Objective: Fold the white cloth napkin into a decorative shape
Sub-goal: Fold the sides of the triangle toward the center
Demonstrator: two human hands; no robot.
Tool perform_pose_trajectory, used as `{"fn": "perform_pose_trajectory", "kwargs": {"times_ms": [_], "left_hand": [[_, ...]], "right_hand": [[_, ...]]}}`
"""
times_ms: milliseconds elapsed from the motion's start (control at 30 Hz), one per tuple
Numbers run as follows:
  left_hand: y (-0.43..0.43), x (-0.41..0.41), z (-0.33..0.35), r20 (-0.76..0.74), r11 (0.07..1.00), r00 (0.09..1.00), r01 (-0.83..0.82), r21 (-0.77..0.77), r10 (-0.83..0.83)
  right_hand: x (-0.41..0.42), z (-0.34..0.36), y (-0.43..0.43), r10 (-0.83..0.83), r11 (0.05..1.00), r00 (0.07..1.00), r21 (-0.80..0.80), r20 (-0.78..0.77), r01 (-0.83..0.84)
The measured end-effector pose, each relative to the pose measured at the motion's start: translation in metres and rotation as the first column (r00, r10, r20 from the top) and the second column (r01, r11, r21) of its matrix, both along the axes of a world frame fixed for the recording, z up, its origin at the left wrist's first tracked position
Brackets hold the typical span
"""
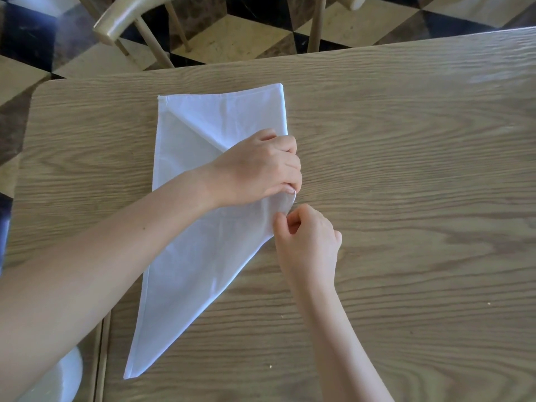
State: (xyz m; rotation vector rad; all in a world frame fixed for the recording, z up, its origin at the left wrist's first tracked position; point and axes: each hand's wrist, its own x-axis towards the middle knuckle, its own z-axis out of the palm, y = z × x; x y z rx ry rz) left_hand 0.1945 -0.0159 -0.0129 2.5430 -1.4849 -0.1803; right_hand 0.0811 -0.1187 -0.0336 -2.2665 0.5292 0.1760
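Observation:
The white cloth napkin (191,198) lies on the wooden table (406,169), partly folded: its near part tapers to a narrow end at the lower left, and a diagonal fold crosses its far half. My left hand (258,169) reaches across the napkin and pinches its right edge with curled fingers. Just below it, my right hand (307,239) pinches the same right edge where a small flap of cloth lifts off the table. The two hands nearly touch.
A wooden chair (136,21) stands beyond the table's far edge, over a patterned tile floor (246,33). A seam (100,343) in the tabletop runs along the lower left. Bare wood stretches to the right of the napkin.

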Motion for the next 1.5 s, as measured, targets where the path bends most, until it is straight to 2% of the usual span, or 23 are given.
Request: {"fn": "perform_pose_trajectory", "kwargs": {"times_ms": [233, 400, 667, 867, 1000, 1100, 1367, 1500], "left_hand": [[0.008, -0.002, -0.004, -0.023, 0.993, 0.999, -0.047, -0.105, 0.045], [0.006, -0.009, -0.005, -0.062, 0.981, 0.997, -0.049, -0.189, 0.038], [0.012, -0.019, -0.018, 0.016, 0.957, 0.997, -0.073, -0.279, 0.081], [0.012, -0.024, -0.023, 0.024, 0.945, 0.992, -0.114, -0.305, 0.128], [0.014, -0.03, -0.028, 0.042, 0.946, 0.987, -0.134, -0.295, 0.153], [0.019, -0.034, -0.031, 0.064, 0.948, 0.982, -0.156, -0.279, 0.18], [0.032, -0.037, -0.038, 0.14, 0.954, 0.965, -0.187, -0.235, 0.224], [0.035, -0.042, -0.041, 0.1, 0.954, 0.972, -0.184, -0.235, 0.212]], "right_hand": [[0.001, 0.003, -0.003, 0.001, 0.999, 1.0, 0.033, -0.016, 0.0], [0.005, 0.007, -0.001, -0.095, 0.994, 0.993, 0.051, 0.063, 0.092], [0.003, 0.002, -0.004, -0.138, 0.99, 0.985, 0.004, 0.1, 0.138], [0.006, 0.002, -0.008, -0.144, 0.987, 0.986, 0.083, 0.087, 0.137], [0.002, -0.007, -0.009, -0.043, 0.984, 0.987, -0.163, 0.157, 0.069], [-0.001, -0.014, -0.011, 0.03, 0.966, 0.977, -0.257, 0.21, 0.026], [-0.003, -0.021, -0.024, 0.186, 0.936, 0.943, -0.343, 0.275, -0.085], [-0.003, -0.023, -0.033, 0.268, 0.926, 0.915, -0.342, 0.302, -0.159]]}}
